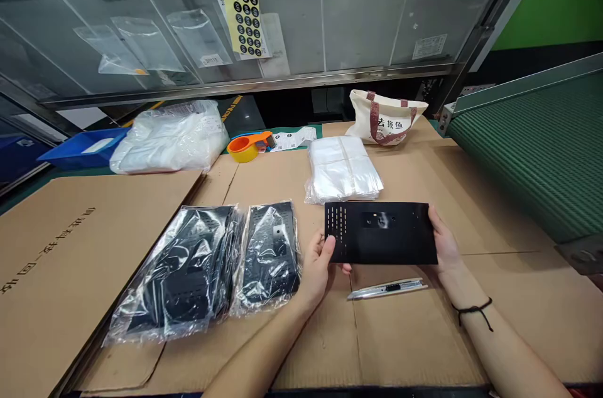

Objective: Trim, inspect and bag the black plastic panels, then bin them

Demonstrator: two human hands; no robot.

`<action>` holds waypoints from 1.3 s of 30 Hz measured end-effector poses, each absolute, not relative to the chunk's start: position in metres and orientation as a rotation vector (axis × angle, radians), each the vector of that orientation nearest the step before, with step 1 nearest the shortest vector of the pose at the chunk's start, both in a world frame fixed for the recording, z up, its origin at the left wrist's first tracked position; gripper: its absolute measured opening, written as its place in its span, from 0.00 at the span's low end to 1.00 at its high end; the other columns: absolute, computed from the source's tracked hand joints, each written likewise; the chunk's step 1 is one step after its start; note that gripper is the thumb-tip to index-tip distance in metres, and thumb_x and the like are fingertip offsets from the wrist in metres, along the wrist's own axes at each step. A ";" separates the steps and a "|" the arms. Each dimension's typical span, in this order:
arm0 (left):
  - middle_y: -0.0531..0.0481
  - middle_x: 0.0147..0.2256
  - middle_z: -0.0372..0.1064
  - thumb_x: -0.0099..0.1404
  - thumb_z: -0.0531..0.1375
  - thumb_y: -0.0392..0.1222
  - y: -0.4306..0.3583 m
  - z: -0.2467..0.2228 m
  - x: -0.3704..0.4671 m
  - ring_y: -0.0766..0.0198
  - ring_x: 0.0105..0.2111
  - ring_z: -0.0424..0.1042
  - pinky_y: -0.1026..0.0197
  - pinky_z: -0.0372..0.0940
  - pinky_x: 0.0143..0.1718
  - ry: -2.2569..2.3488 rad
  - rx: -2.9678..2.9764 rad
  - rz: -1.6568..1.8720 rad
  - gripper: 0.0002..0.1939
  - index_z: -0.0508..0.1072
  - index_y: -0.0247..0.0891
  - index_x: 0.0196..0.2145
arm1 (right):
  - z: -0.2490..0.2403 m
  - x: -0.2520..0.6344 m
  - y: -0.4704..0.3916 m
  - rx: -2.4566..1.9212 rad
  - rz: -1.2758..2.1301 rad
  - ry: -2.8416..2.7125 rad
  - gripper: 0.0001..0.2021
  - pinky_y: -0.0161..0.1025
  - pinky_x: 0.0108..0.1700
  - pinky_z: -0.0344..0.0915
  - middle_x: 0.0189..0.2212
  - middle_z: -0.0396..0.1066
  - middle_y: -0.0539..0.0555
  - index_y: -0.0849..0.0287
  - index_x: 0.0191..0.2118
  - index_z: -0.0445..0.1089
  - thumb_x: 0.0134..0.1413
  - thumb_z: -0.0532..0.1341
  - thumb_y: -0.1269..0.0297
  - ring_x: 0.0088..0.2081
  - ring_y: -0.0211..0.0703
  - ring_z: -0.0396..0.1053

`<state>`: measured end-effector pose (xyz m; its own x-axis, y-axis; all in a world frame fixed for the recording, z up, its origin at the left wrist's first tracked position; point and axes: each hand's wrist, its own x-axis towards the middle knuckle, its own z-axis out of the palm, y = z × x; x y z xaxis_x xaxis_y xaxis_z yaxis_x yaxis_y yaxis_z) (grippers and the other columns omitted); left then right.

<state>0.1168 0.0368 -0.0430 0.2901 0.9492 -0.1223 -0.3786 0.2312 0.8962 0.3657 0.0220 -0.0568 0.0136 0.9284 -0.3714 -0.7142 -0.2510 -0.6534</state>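
Between both hands I hold a flat black panel (381, 241), with rows of slots at its left end and a recessed patch with small holes near its upper middle. My left hand (318, 266) grips the left end, thumb on the face. My right hand (443, 244) is closed around the right end, its fingers mostly hidden behind. Below the panel a utility knife (387, 289) lies on the cardboard. Left of my left hand are a bagged black panel (268, 253) and a pile of similar panels in clear bags (183, 272).
A banded stack of clear plastic bags (343, 166) lies beyond the panel, a cloth tote bag (384, 118) behind it. A tape dispenser (247, 145), a white plastic bundle (172, 137) and a blue tray (82, 147) stand at back left. A green conveyor belt (532, 140) borders the right.
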 end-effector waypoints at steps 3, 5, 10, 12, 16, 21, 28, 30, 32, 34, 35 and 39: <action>0.55 0.30 0.70 0.55 0.67 0.54 0.035 -0.041 0.117 0.69 0.19 0.70 0.65 0.69 0.21 0.812 0.924 1.056 0.22 0.67 0.38 0.39 | -0.056 0.365 0.022 -0.899 1.580 -0.270 0.16 0.53 0.57 0.66 0.32 0.80 0.53 0.53 0.35 0.78 0.52 0.63 0.46 0.48 0.55 0.75; 0.54 0.33 0.70 0.54 0.69 0.51 0.034 -0.041 0.116 0.70 0.22 0.70 0.65 0.71 0.25 0.846 0.965 1.022 0.24 0.66 0.39 0.43 | -0.057 0.366 0.022 -0.900 1.567 -0.258 0.16 0.53 0.57 0.66 0.32 0.80 0.52 0.53 0.34 0.78 0.52 0.63 0.46 0.48 0.55 0.75; 0.47 0.43 0.70 0.55 0.68 0.49 0.034 -0.045 0.115 0.59 0.37 0.74 0.59 0.73 0.34 0.918 1.118 0.991 0.32 0.62 0.41 0.53 | -0.060 0.367 0.022 -0.890 1.574 -0.314 0.16 0.54 0.58 0.65 0.33 0.80 0.53 0.53 0.35 0.77 0.52 0.63 0.46 0.50 0.55 0.74; 0.44 0.53 0.66 0.54 0.68 0.48 0.035 -0.047 0.114 0.53 0.51 0.69 0.53 0.69 0.49 0.925 1.226 1.055 0.37 0.58 0.42 0.58 | -0.059 0.368 0.022 -0.881 1.591 -0.339 0.16 0.54 0.58 0.65 0.33 0.80 0.52 0.54 0.35 0.77 0.51 0.64 0.46 0.50 0.55 0.73; 0.43 0.62 0.57 0.56 0.67 0.48 0.035 -0.048 0.115 0.51 0.63 0.55 0.52 0.52 0.64 0.915 1.291 1.135 0.41 0.54 0.42 0.63 | -0.055 0.367 0.022 -0.896 1.622 -0.340 0.18 0.55 0.57 0.66 0.34 0.80 0.54 0.54 0.33 0.77 0.50 0.63 0.44 0.50 0.57 0.74; 0.45 0.57 0.65 0.64 0.61 0.52 0.034 -0.048 0.114 0.54 0.58 0.63 0.53 0.54 0.62 0.913 1.201 1.147 0.27 0.64 0.42 0.57 | -0.054 0.364 0.022 -0.925 1.603 -0.360 0.18 0.55 0.56 0.67 0.36 0.80 0.55 0.54 0.33 0.76 0.51 0.62 0.44 0.51 0.57 0.72; 0.45 0.54 0.69 0.63 0.58 0.61 0.035 -0.057 0.112 0.51 0.61 0.60 0.51 0.54 0.63 1.055 1.126 1.192 0.27 0.72 0.41 0.52 | -0.051 0.360 0.023 -0.909 1.601 -0.334 0.18 0.55 0.56 0.66 0.36 0.80 0.56 0.56 0.33 0.77 0.50 0.63 0.44 0.50 0.57 0.73; 0.45 0.56 0.69 0.62 0.58 0.63 0.035 -0.059 0.112 0.51 0.62 0.58 0.51 0.51 0.65 1.090 1.091 1.208 0.28 0.73 0.41 0.51 | -0.050 0.359 0.023 -0.910 1.594 -0.313 0.18 0.55 0.56 0.66 0.36 0.80 0.55 0.56 0.34 0.77 0.51 0.63 0.45 0.50 0.57 0.74; 0.45 0.59 0.65 0.63 0.57 0.61 0.035 -0.059 0.112 0.52 0.64 0.55 0.52 0.48 0.66 1.048 1.090 1.235 0.29 0.72 0.41 0.54 | -0.049 0.358 0.024 -0.911 1.581 -0.310 0.18 0.55 0.56 0.67 0.37 0.80 0.55 0.55 0.35 0.77 0.51 0.62 0.45 0.50 0.56 0.74; 0.46 0.63 0.59 0.66 0.56 0.59 0.035 -0.058 0.111 0.54 0.66 0.51 0.53 0.46 0.67 0.977 1.096 1.256 0.28 0.68 0.43 0.58 | -0.050 0.359 0.025 -0.911 1.575 -0.323 0.18 0.55 0.56 0.67 0.37 0.80 0.55 0.55 0.36 0.77 0.52 0.62 0.45 0.50 0.56 0.74; 0.47 0.64 0.57 0.66 0.56 0.57 0.035 -0.057 0.112 0.55 0.66 0.51 0.54 0.45 0.67 0.954 1.092 1.262 0.28 0.66 0.43 0.60 | -0.051 0.359 0.025 -0.911 1.578 -0.331 0.18 0.55 0.55 0.67 0.37 0.80 0.55 0.55 0.36 0.77 0.52 0.62 0.45 0.50 0.56 0.74; 0.47 0.64 0.56 0.67 0.56 0.56 0.035 -0.055 0.112 0.55 0.67 0.49 0.54 0.44 0.67 0.914 1.080 1.271 0.28 0.65 0.43 0.60 | -0.053 0.360 0.025 -0.922 1.589 -0.350 0.19 0.55 0.55 0.68 0.36 0.80 0.55 0.55 0.37 0.77 0.51 0.62 0.44 0.49 0.57 0.74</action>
<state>0.1123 0.0352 -0.0551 0.1020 0.9936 0.0480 -0.2703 -0.0188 0.9626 0.3596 0.0251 -0.0527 0.0197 0.9313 -0.3636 -0.6923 -0.2497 -0.6770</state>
